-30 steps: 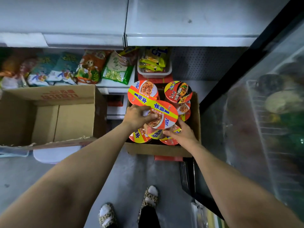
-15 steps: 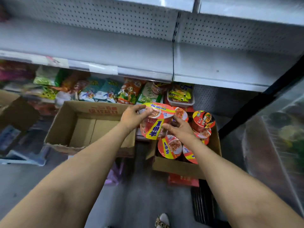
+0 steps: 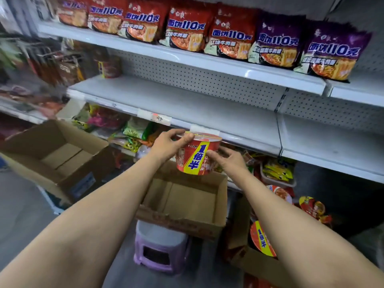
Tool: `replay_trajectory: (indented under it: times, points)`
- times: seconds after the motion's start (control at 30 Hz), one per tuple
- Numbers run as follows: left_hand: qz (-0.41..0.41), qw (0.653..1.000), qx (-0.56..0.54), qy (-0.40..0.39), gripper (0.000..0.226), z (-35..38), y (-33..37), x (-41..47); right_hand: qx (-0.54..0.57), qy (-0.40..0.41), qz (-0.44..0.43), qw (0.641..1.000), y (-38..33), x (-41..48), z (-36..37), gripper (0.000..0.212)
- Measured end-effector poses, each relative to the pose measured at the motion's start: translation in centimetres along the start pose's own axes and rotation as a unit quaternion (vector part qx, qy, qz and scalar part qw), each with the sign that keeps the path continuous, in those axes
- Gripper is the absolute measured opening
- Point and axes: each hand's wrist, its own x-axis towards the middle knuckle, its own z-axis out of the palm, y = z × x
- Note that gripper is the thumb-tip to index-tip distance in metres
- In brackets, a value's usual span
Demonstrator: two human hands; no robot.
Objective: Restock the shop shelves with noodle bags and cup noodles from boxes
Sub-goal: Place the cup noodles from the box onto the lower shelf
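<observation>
I hold a red cup noodle (image 3: 196,154) with a yellow and blue band upright in front of the white middle shelf (image 3: 187,104), just below its front edge. My left hand (image 3: 169,145) grips the cup's rim and left side. My right hand (image 3: 226,161) grips its right side. More cup noodles (image 3: 262,239) lie in a cardboard box (image 3: 249,260) on the floor at the lower right. Red and purple noodle bags (image 3: 230,32) line the top shelf.
An open cardboard box (image 3: 182,202) with nothing in it sits on a purple plastic stool (image 3: 160,246) below my hands. Another open box (image 3: 56,156) stands at the left. Snack bags (image 3: 135,129) fill the lower shelf. One cup (image 3: 109,66) stands at the middle shelf's far left.
I have lifted the cup noodle out of the box, turned it upright and raised it toward the middle shelf. My view has swung up from the floor to the shelves.
</observation>
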Motion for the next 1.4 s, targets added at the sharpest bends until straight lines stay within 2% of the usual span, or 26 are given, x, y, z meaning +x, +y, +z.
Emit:
replay_trajectory:
  times: [0.13, 0.3, 0.43, 0.57, 0.6, 0.67, 0.73, 0.8, 0.93, 1.07, 1.3, 1.4]
  points:
    - [0.003, 0.999, -0.022, 0.043, 0.089, -4.0, 0.3, 1.2, 0.001, -0.025, -0.033, 0.999, -3.4, 3.0, 2.5, 0.087]
    - [0.0, 0.993, 0.002, 0.116, 0.091, -8.5, 1.0, 3.2, 0.014, -0.074, -0.066, 0.995, -7.2, 7.1, 5.4, 0.077]
    - [-0.004, 0.986, 0.022, 0.164, 0.062, -11.8, 1.2, 4.8, -0.013, -0.117, -0.1, 0.988, -9.7, 10.6, 7.8, 0.085]
    - [-0.004, 0.981, 0.017, 0.193, 0.056, -15.5, 0.8, 7.0, -0.017, -0.165, -0.107, 0.98, -12.0, 14.0, 10.5, 0.045]
    - [-0.003, 0.981, 0.013, 0.193, 0.057, -16.5, 0.5, 7.8, -0.022, -0.168, -0.114, 0.979, -12.4, 15.1, 11.4, 0.043]
    - [0.004, 0.982, 0.012, 0.19, 0.068, -18.5, -0.4, 9.6, -0.031, -0.173, -0.125, 0.977, -13.2, 17.0, 13.4, 0.052]
    - [0.006, 0.982, 0.032, 0.187, 0.078, -20.6, -1.9, 11.8, -0.036, -0.169, -0.125, 0.977, -13.8, 19.8, 15.7, 0.069]
    - [0.012, 0.981, 0.048, 0.189, 0.078, -23.1, -3.7, 14.6, -0.042, -0.168, -0.12, 0.978, -14.1, 22.9, 18.1, 0.071]
    - [0.083, 0.975, 0.083, 0.187, 0.079, -28.7, -8.3, 22.2, -0.034, -0.142, -0.105, 0.984, -14.7, 30.5, 24.0, 0.037]
    - [0.104, 0.971, 0.109, 0.187, 0.091, -34.4, -14.3, 31.2, -0.032, -0.131, -0.109, 0.985, -15.4, 39.2, 30.6, 0.032]
    - [0.231, 0.928, 0.194, 0.219, 0.088, -39.5, -23.3, 43.5, -0.021, -0.085, -0.146, 0.985, -13.0, 51.3, 39.7, 0.059]
    - [0.264, 0.92, 0.19, 0.219, 0.078, -39.8, -25.6, 46.9, -0.026, -0.073, -0.154, 0.985, -11.8, 54.8, 41.3, 0.054]
